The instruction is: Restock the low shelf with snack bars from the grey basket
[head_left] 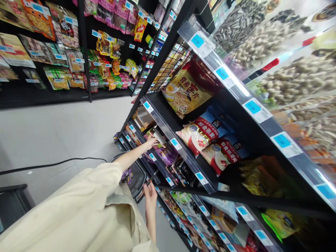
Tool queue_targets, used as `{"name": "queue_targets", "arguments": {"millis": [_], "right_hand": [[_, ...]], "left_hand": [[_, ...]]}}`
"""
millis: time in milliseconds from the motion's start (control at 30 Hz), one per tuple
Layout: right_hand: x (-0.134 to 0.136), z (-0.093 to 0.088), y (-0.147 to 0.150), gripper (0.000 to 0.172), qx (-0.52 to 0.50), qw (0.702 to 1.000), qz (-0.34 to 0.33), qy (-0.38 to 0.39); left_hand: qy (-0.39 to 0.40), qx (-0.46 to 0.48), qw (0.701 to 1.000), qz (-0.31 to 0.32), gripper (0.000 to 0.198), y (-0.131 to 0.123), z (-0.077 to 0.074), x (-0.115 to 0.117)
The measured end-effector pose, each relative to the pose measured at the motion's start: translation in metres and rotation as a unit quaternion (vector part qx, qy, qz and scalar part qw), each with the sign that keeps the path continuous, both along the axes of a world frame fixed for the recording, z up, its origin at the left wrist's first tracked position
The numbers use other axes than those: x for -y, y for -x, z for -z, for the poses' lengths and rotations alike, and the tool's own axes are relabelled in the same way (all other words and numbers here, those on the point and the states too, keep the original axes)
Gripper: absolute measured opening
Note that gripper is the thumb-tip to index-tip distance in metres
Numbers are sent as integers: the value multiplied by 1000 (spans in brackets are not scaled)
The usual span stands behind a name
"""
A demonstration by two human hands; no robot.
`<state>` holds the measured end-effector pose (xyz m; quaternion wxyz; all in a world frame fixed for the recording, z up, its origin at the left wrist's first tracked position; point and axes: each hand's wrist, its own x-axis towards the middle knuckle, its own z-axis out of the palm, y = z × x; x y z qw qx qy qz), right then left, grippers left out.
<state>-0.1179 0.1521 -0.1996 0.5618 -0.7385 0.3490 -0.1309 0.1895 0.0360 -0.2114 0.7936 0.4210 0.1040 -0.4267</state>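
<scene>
My left hand (152,141) reaches to a lower shelf, its fingers bent against a small pale-topped package (159,135). What lies between those fingertips is too small to make out. Purple packages (166,154) sit beside that hand on the same shelf. Lower down, my right hand (149,191) is closed on a thin dark object (152,177), seen nearly edge-on, whose kind I cannot tell. Behind it stands a dark shopping basket (140,178) with purple packages (127,176) inside, partly hidden by my arm and sleeve.
Oatmeal bags (201,131) and a gold cereal bag (186,92) lie on the shelf above. Price labels line the shelf edges (175,143). Nuts and seeds in clear bags (283,80) are at upper right. A black cable (52,164) crosses the floor (52,133); snack racks (88,52) stand beyond.
</scene>
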Motion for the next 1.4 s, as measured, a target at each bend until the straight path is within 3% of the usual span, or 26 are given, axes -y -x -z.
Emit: {"name": "queue_targets", "arguments": {"millis": [100, 267, 433, 567, 667, 733, 800, 900, 1000, 1200, 1400], "right_hand": [[11, -16, -7, 68, -4, 999, 40, -4], [21, -59, -19, 58, -24, 994, -29, 107], [26, -113, -43, 46, -2, 954, -149, 261], [31, -136, -66, 45, 74, 921, -156, 350], [37, -137, -86, 42, 143, 912, -135, 360], [44, -131, -100, 39, 141, 911, -164, 350], [53, -123, -112, 38, 57, 900, -240, 360], [64, -110, -123, 35, -142, 843, -321, 408], [69, -100, -126, 29, -227, 804, -329, 440], [66, -93, -125, 30, -254, 787, -339, 449], [63, -90, -136, 33, -286, 768, -335, 465]], "left_hand": [[25, 2, 999, 25, 39, 10, 1, -25], [71, -14, 995, 73, 32, 43, 10, -89], [108, -31, 990, 87, 42, 81, 19, -154], [130, -38, 986, 97, 47, 101, 19, -187], [146, -34, 983, 104, 50, 109, 15, -199], [150, -29, 983, 105, 54, 112, 11, -203], [143, -26, 984, 101, 54, 114, 8, -205], [130, -21, 986, 97, 49, 115, 5, -208], [130, -17, 987, 97, 50, 116, 7, -211], [137, -9, 983, 119, 48, 119, 7, -215], [69, -12, 989, 129, 53, 122, 4, -217]]}}
